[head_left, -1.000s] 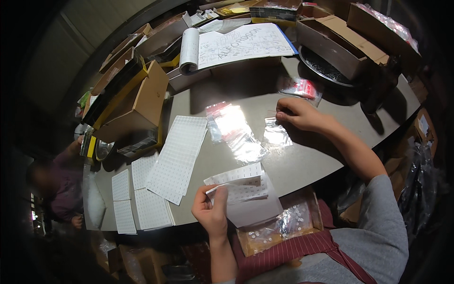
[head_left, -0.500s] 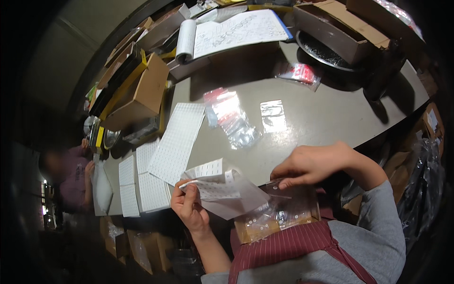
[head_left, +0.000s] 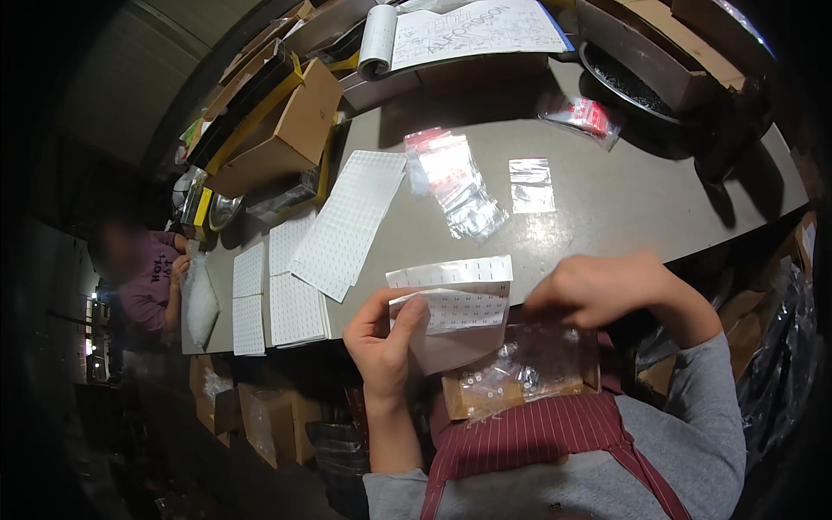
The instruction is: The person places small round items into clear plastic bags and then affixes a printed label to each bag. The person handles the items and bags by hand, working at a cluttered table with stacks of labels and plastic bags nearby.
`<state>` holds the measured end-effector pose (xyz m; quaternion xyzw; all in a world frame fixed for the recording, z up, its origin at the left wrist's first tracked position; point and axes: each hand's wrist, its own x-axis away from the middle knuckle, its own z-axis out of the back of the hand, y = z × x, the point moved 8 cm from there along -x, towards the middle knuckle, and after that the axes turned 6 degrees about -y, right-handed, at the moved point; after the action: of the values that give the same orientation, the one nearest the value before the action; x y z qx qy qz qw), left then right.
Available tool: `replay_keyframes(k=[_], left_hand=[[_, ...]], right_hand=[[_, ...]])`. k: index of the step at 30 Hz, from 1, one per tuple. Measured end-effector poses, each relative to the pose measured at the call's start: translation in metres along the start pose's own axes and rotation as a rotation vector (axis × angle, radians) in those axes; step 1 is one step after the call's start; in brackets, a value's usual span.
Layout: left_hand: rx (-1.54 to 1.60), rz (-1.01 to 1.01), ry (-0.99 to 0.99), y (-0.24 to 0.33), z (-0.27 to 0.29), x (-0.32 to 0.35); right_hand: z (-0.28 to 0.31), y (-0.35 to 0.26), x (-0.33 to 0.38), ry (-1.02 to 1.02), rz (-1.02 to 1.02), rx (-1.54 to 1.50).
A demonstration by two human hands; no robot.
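Your right hand (head_left: 598, 293) has moved from lone bag (head_left: 531, 186) toward near box (head_left: 456, 401), fingers too blurred to judge; left hand (head_left: 381, 340) pinches a label sheet (head_left: 464, 312), rows remaining.

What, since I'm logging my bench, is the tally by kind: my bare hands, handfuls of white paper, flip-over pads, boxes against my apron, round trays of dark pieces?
Bare hands: 2 (left hand, right hand)
Handful of white paper: 1
Flip-over pad: 1
Box: 1
Round tray: 1
Total: 6
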<state>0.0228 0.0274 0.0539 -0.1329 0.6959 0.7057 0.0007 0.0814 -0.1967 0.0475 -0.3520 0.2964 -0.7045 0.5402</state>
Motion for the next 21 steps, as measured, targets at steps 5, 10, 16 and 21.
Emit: replay_keyframes(k=[5, 10, 16, 21], left_hand=[[-0.143, 0.007, -0.065, -0.003, -0.005, 0.002], [-0.386, -0.089, -0.178, 0.004, -0.042, -0.004], [-0.476, -0.314, -0.254, 0.018, -0.069, -0.011], [-0.497, -0.338, -0.286, 0.015, -0.071, -0.019]], right_hand=[[0.024, -0.006, 0.012, 0.143, -0.111, 0.093], [0.048, -0.04, 0.0, 0.616, 0.166, 0.357], [0.039, -0.044, -0.019, 0.752, 0.162, 0.603], [0.04, -0.04, -0.019, 0.813, 0.109, 0.659]])
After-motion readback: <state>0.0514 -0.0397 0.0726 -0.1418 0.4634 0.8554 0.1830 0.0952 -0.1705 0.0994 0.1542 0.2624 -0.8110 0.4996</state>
